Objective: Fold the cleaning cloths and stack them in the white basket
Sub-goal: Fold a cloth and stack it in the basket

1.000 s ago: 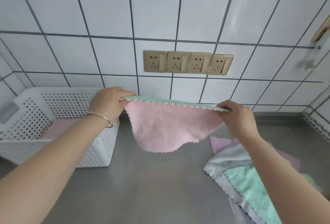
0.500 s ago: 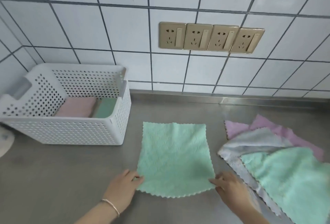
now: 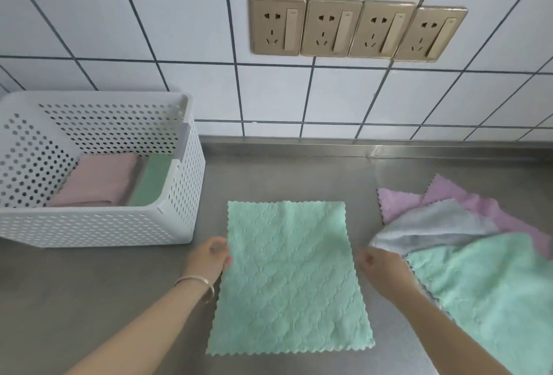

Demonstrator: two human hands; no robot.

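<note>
A: Item 1, the green cloth (image 3: 288, 279). Where is it lying?

B: It is lying flat and unfolded on the steel table (image 3: 269, 171), directly between the 2 hands. Its long axis is running away from the person toward the tiled wall (image 3: 149, 30), with the scalloped near edge closest to the camera.

A: The hands?

B: The left hand (image 3: 208, 259) is touching the cloth's left edge about midway along it, fingers curled at the hem; a bangle (image 3: 196, 283) is sitting on that wrist. The right hand (image 3: 381, 267) is hovering just beside the right edge, fingers loosely curled, and whether it is pinching the hem I cannot tell. The 2 hands are sitting about equally near, 1 per long side.

A: So the coming move?

B: Judging from that, the fold is likely turning on the long axis, 1 side being carried across to the other.

A: Item 2?

B: The white basket (image 3: 98, 225), standing to the left of the cloth, is holding a folded pink cloth (image 3: 98, 183) and a folded green cloth (image 3: 152, 180) side by side.

A: Item 3?

B: A loose pile of cloths (image 3: 466, 243), lilac, grey and green, is waiting at the right, under the right forearm.

A: Any writing?

B: None readable. The 4 gold sockets (image 3: 357, 29) on the wall are showing no legible brand.
</note>
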